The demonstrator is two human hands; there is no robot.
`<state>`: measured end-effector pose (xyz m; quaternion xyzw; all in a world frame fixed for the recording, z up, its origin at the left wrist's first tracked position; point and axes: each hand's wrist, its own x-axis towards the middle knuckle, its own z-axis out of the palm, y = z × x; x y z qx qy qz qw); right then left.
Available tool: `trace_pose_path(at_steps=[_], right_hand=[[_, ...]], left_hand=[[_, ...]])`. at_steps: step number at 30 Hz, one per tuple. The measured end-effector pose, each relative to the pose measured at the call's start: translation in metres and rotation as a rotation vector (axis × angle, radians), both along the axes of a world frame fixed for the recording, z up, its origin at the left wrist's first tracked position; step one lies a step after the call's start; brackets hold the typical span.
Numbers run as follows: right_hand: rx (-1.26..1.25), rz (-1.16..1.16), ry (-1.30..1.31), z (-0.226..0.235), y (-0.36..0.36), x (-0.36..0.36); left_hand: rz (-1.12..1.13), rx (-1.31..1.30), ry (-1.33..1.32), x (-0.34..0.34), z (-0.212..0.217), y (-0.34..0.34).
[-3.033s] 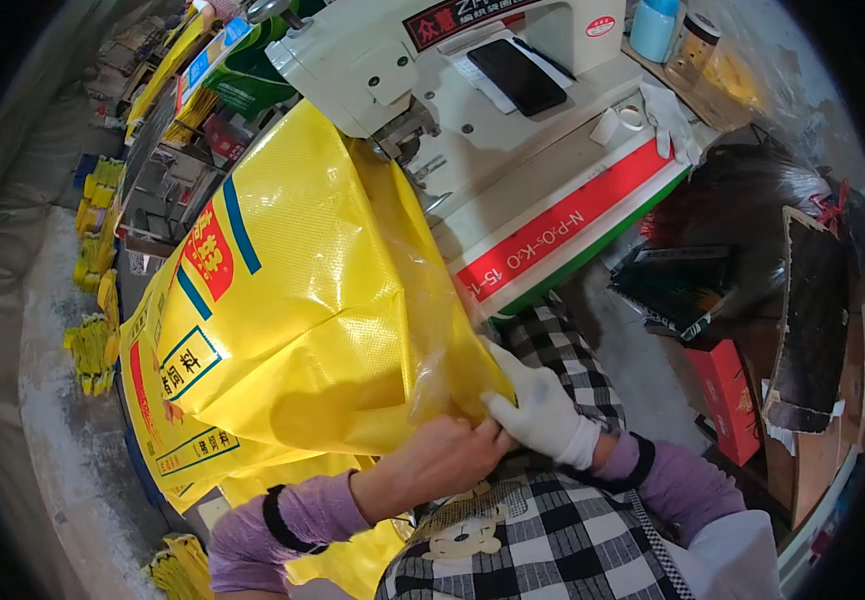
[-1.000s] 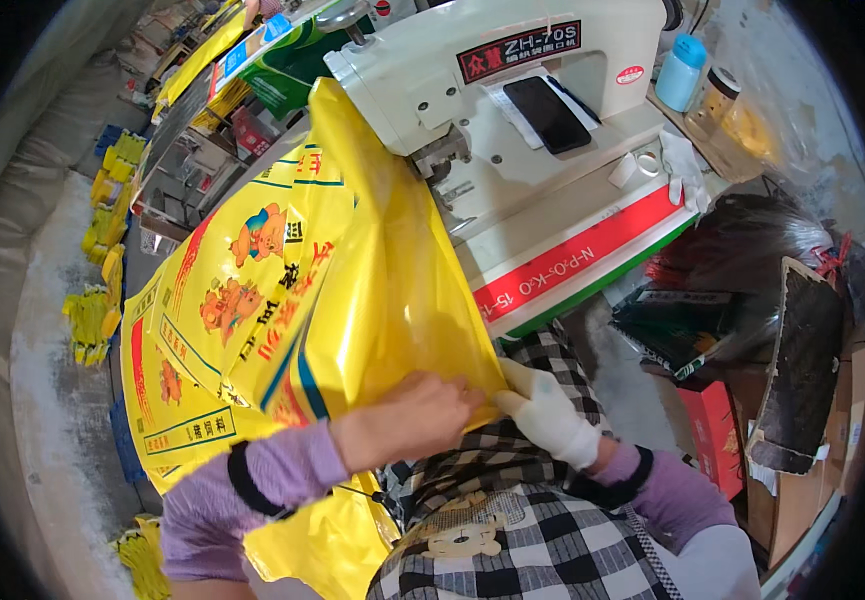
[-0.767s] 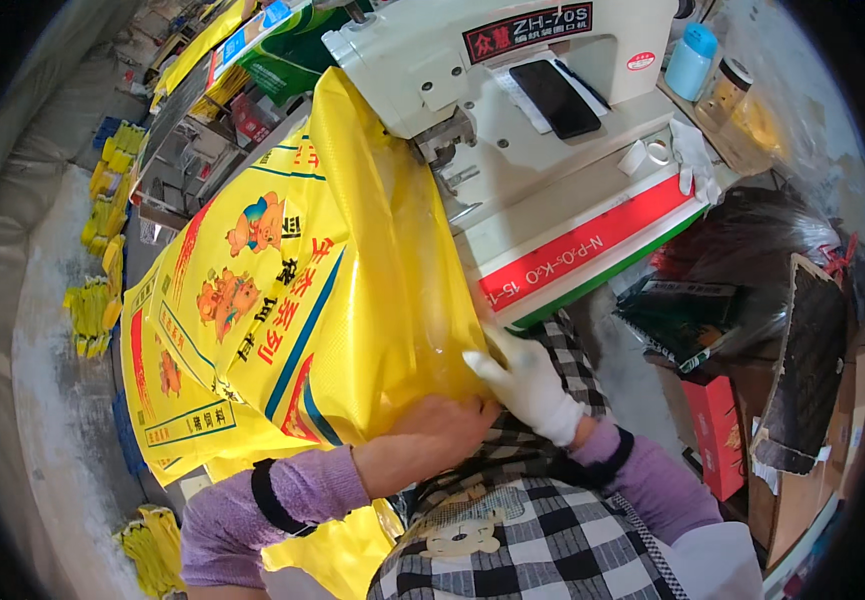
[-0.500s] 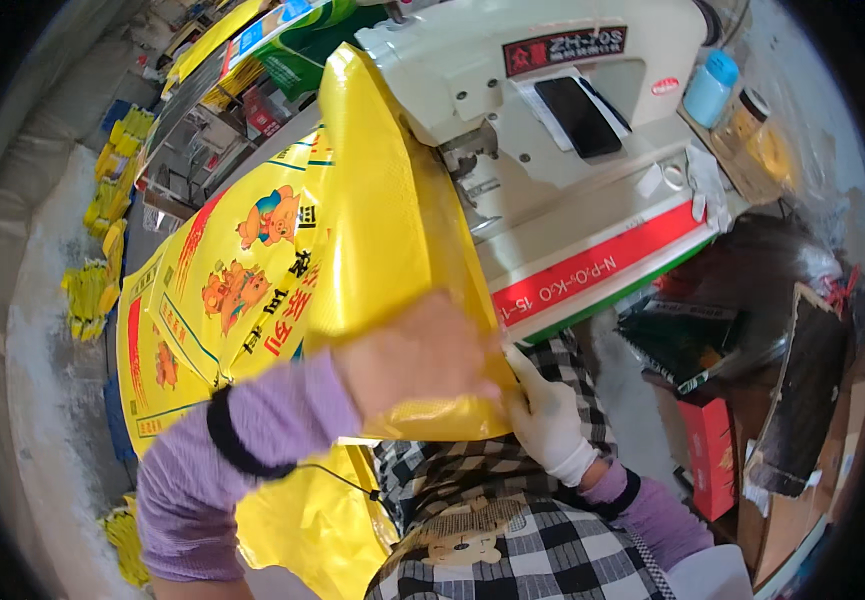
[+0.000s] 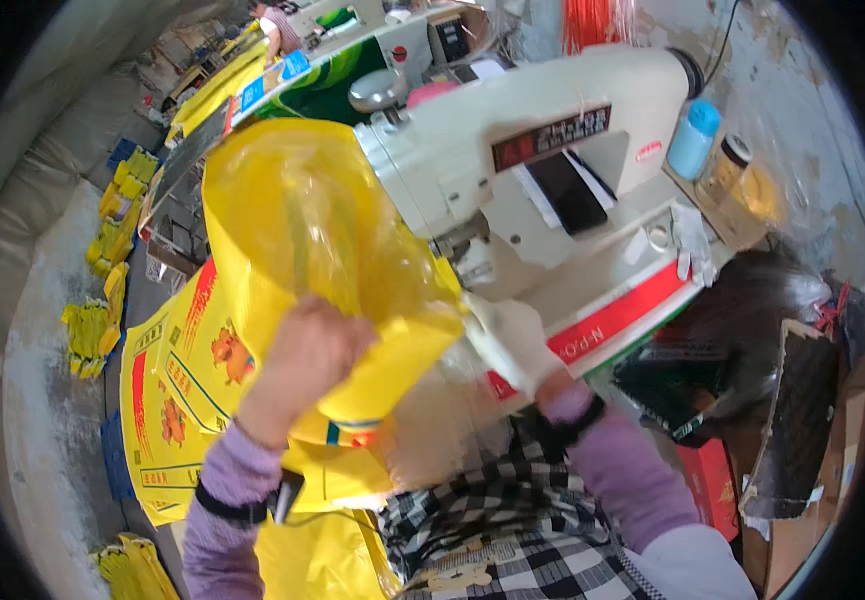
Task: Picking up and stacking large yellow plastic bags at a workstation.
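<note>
A large yellow plastic bag (image 5: 302, 230) with red and blue print is lifted up in front of a white sewing machine (image 5: 542, 170). My left hand (image 5: 307, 355), bare, grips the bag's lower edge from the left. My right hand (image 5: 512, 335), in a white glove, holds the bag's right edge close to the machine's bed. The bag's mouth bulges open toward the machine head. A clear inner liner (image 5: 442, 420) hangs below the bag between my hands.
More yellow printed bags (image 5: 177, 400) lie flat at the left, with bundles (image 5: 92, 330) on the floor beyond. A blue bottle (image 5: 693, 140) and a jar (image 5: 727, 165) stand right of the machine. Dark bags and cardboard (image 5: 802, 420) crowd the right side.
The bag has been raised and turned, so its open mouth now bulges up by the machine head. My left hand moved up and over the bag's edge; my right hand stayed at the edge.
</note>
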<state>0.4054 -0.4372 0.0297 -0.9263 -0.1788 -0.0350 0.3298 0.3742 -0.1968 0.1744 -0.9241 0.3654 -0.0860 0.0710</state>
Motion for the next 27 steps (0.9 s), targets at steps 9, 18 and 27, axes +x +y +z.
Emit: trace_pose_path(at_steps=[9,18,27], right_hand=[[0.291,0.727,0.171,0.087,-0.014,-0.083],[0.151,0.597,0.024,0.043,-0.065,-0.168],[0.548,0.206,0.341,0.025,-0.079,-0.192]], left_hand=[[-0.547,-0.339,0.015,-0.066,0.038,-0.063],[0.054,-0.289,-0.261,0.195,0.028,0.109],[0.619,0.022,-0.234,0.159,0.026,0.218]])
